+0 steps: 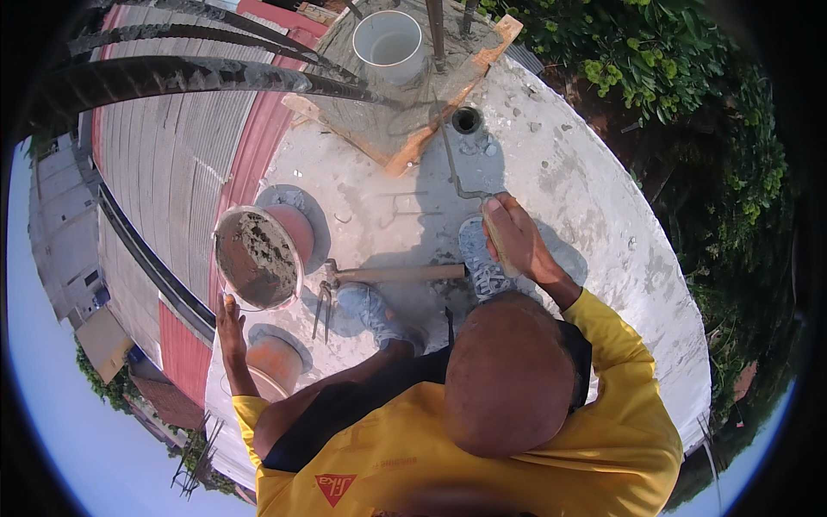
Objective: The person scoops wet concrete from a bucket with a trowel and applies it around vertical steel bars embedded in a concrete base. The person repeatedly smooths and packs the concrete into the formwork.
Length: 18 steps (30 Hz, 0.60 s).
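In my right hand (515, 233) is a trowel (450, 159), gripped by its wooden handle. Its blade shows nearly edge-on and points ahead toward the corner of a wood-edged patch of wet grey concrete (345, 116). My left hand (231, 332) is at the near rim of a bucket (297, 233) that holds grey mortar (265, 258); its fingers seem closed at the rim by the wire handle, partly hidden. Between my feet and that bucket lies a hammer (396, 273) with a wooden handle. A pronged metal piece (323, 312) sits beside the hammer head.
A white bucket (388, 52) stands on the concrete among upright steel bars (436, 34). Another orange bucket (276, 362) is by my left forearm. A short round pipe (466, 120) rises from the slab (594, 189). Bent wires (418, 213) lie ahead. Trees border the right edge, roofs the left.
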Tool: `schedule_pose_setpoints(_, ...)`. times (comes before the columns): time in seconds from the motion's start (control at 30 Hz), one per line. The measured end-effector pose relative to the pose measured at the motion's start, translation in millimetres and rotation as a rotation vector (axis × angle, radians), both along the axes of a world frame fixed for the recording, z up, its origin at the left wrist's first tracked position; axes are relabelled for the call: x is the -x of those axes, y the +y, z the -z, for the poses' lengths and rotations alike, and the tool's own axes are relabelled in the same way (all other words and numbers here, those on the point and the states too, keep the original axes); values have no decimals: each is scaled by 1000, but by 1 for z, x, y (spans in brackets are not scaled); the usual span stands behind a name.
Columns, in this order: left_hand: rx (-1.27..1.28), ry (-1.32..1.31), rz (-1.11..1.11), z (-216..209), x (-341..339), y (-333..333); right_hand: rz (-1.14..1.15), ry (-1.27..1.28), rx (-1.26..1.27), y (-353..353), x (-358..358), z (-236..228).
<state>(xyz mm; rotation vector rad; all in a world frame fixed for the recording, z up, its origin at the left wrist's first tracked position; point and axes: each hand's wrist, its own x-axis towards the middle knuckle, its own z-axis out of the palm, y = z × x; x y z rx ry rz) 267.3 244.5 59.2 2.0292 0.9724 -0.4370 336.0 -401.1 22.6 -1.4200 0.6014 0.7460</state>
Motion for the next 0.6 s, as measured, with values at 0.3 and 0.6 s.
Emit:
schedule_pose_setpoints(0.3, 261, -85, -328, 20, 42, 10, -803, -802, 656, -150, -151, 14)
schedule_pose_setpoints(0.6, 634, -159, -467, 36, 70, -23, -1063, -721, 813, -127, -182, -14)
